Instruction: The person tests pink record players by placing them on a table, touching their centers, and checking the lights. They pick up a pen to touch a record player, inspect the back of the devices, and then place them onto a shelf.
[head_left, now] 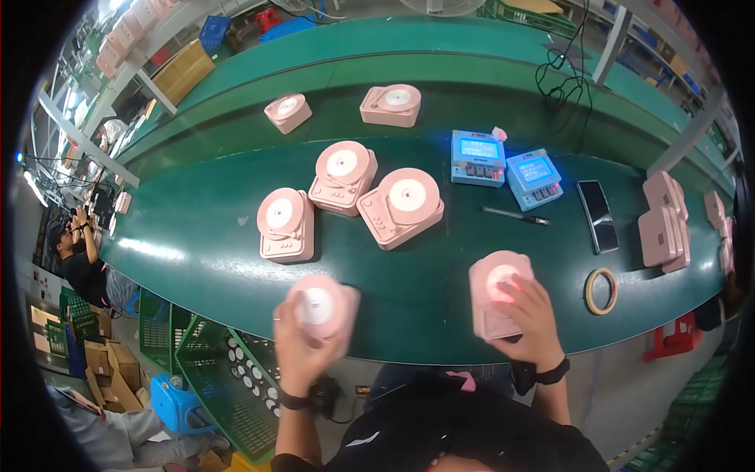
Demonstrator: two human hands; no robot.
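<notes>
Black shirt [503, 429] nearest, head view. Left hand [305, 350]: fingers curled round a blurred pink turntable-shaped unit [318, 303], near worktop [405, 318] edge. Right hand [531, 322]: fingers spread over second pink unit [484, 295], also near edge; cannot tell whether gripping. Beyond, three pink units [283, 216] clustered; blue boxes [477, 157], screens lit, to their right.

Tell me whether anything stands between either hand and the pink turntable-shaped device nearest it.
Nothing visible does. The left hand is around the left device, and the right hand lies across the right device. The closest other pink device stands beyond the left one, in neither hand's way.
</notes>
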